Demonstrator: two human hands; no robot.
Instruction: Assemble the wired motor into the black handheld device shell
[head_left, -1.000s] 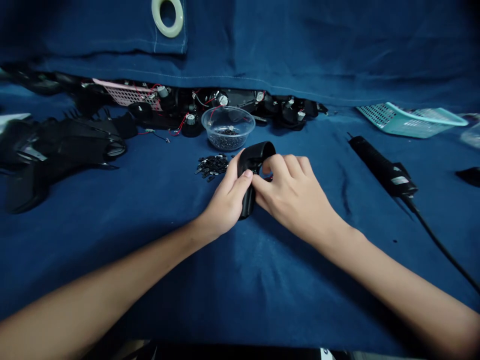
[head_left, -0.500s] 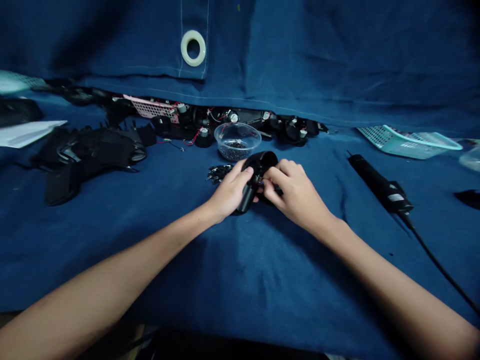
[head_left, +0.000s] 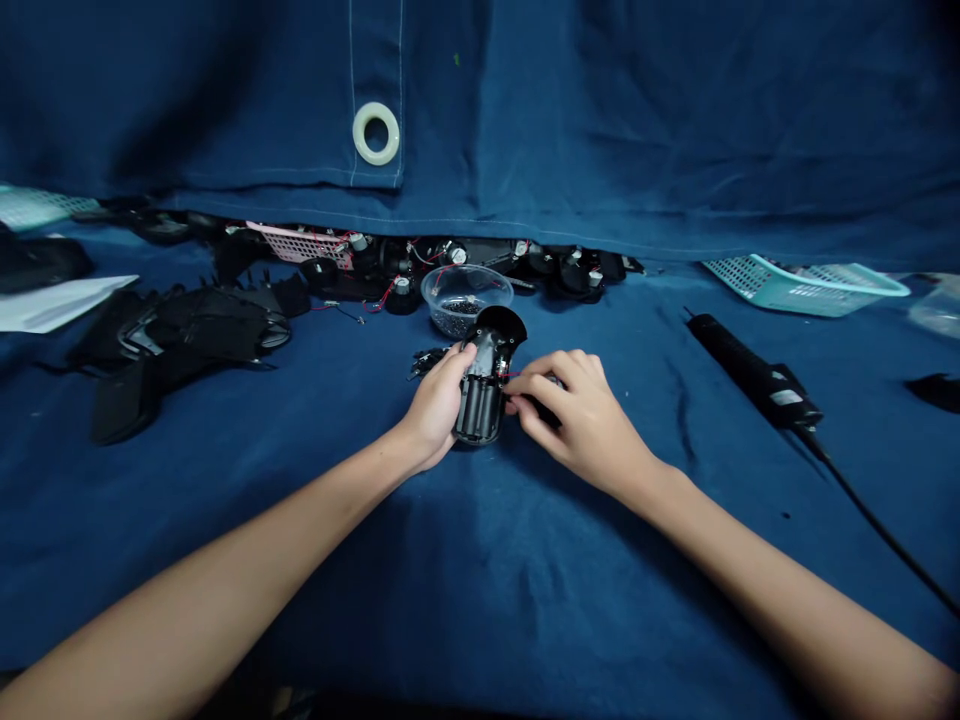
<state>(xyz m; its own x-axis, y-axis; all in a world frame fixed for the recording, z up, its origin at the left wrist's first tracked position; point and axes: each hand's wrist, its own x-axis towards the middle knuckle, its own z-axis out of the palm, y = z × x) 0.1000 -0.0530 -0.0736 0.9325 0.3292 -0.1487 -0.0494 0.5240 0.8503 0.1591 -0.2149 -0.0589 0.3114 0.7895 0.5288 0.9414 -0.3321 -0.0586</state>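
Observation:
My left hand (head_left: pixel 435 405) is closed around the left side of a black plastic housing (head_left: pixel 481 408). The housing has a ribbed, battery-bay-like lower half and a curved, flared top, and its inner side faces me. At its right edge my right hand (head_left: pixel 574 415) is pinched, thumb and forefinger touching or very near the housing. A short red wire (head_left: pixel 511 375) runs from the housing towards these fingertips; what they grip is too small to make out. Behind the right fingers a dark part is mostly hidden. Small black parts (head_left: pixel 426 362) lie just beyond my left hand.
A clear bowl (head_left: pixel 469 290) of tiny dark pieces stands behind the housing. To the right lie a corded black electric screwdriver (head_left: pixel 754 370) and a teal basket (head_left: pixel 814 285). Black parts (head_left: pixel 187 340) pile up at left; a pink basket (head_left: pixel 300 245) and wired parts sit under the curtain.
The housing has turned so its ribbed inner side faces me, and it sits slightly lower and to the left. My right fingers have drawn from inside it to its right edge.

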